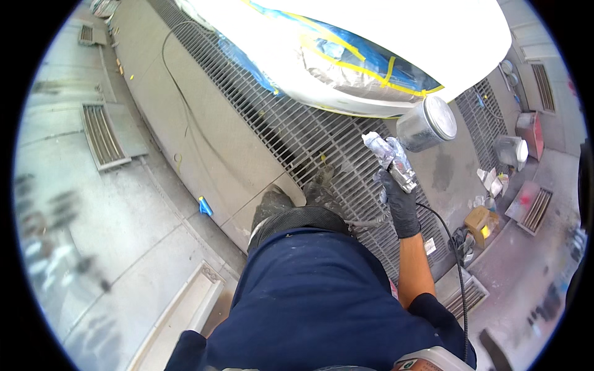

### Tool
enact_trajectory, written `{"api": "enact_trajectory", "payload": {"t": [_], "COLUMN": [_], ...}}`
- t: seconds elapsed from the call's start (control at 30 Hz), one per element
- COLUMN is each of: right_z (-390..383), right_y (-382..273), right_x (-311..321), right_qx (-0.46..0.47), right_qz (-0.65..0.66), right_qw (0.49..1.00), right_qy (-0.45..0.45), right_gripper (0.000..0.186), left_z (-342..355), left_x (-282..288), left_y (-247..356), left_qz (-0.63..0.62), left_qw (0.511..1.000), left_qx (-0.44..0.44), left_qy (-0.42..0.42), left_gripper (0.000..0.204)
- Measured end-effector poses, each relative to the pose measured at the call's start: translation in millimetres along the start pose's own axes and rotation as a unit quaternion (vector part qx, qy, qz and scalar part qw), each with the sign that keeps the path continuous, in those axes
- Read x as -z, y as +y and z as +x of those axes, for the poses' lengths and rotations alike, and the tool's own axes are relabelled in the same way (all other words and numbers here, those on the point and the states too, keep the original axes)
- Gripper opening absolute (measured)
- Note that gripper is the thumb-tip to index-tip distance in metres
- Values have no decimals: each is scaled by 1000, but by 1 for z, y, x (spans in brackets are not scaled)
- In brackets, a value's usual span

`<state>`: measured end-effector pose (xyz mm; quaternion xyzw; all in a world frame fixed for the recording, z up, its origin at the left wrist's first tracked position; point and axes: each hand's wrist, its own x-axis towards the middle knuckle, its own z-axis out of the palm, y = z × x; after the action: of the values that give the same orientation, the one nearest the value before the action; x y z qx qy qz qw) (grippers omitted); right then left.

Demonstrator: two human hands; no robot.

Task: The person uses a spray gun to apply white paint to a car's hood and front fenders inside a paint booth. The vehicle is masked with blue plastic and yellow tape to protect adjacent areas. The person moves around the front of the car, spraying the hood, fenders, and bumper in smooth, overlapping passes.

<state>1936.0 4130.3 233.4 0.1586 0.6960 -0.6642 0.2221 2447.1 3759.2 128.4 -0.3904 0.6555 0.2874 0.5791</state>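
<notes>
While the right hand [401, 207], in a black glove, is wrapped tight around the grip of a silver spray gun with a shiny metal cup on top [408, 145], I see the gun held up over the dark steel floor grating [291, 130], its nozzle end turned toward the lower edge of a white car body panel masked with blue film and yellow tape [383, 55]. A thin black hose [455, 247] trails from the gun's handle down past the forearm toward the right edge of the grating. I cannot see the left hand; only a dark blue sleeve shows at the bottom edge. I judge that the spraying step is in hand, with the gun aimed but well apart from the panel, and I see no mist. My guess is that the next move calls for bringing the nozzle nearer and keeping it square to the unmasked white edge, with the hose kept clear of the paint-stained boots [297, 195] on the grating. Pots and cans stand near the right wall [510, 151].
</notes>
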Motion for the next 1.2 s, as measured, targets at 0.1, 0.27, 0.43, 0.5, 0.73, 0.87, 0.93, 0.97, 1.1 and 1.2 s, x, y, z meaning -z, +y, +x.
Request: {"api": "enact_trajectory", "payload": {"t": [0.1, 0.27, 0.43, 0.5, 0.73, 0.87, 0.93, 0.97, 1.1, 1.2], "right_z": [-37, -78, -137, -154, -91, 35, 101, 126, 181, 198], "right_y": [13, 70, 112, 125, 185, 248, 287, 305, 335, 364], "right_x": [-21, -34, -22, -13, 17, 8, -9, -20, -72, -93], "right_qx": [-16, -61, -29, -25, 69, 132, 151, 142, 147, 96], "right_qz": [-13, -34, -53, -18, 14, 103, 123, 123, 94, 266], "right_qw": [1000, 997, 998, 999, 987, 955, 935, 937, 969, 959], "right_qy": [-11, 18, 0, 30, 147, 245, 297, 296, 173, 33], "right_gripper": [27, 26, 25, 25, 29, 32, 30, 29, 26, 26], "left_z": [4, 60, 76, 91, 40, 40, 75, 99, 170, 197], "left_x": [-119, -204, -134, -122, -45, -10, 2, 6, 17, 42], "left_y": [-35, -91, -94, -109, -29, 53, 79, 88, 79, 78], "left_qz": [-79, -120, -352, -300, -22, 92, 100, 101, 132, 137], "left_qw": [997, 991, 906, 925, 977, 956, 963, 966, 968, 976], "left_qx": [-7, -37, -75, -39, 1, 2, 17, 22, -7, 2], "left_qy": [1, 49, 223, 230, 213, 280, 249, 236, 213, 169], "left_gripper": [52, 52, 55, 49, 49, 47, 48, 48, 50, 49]}}
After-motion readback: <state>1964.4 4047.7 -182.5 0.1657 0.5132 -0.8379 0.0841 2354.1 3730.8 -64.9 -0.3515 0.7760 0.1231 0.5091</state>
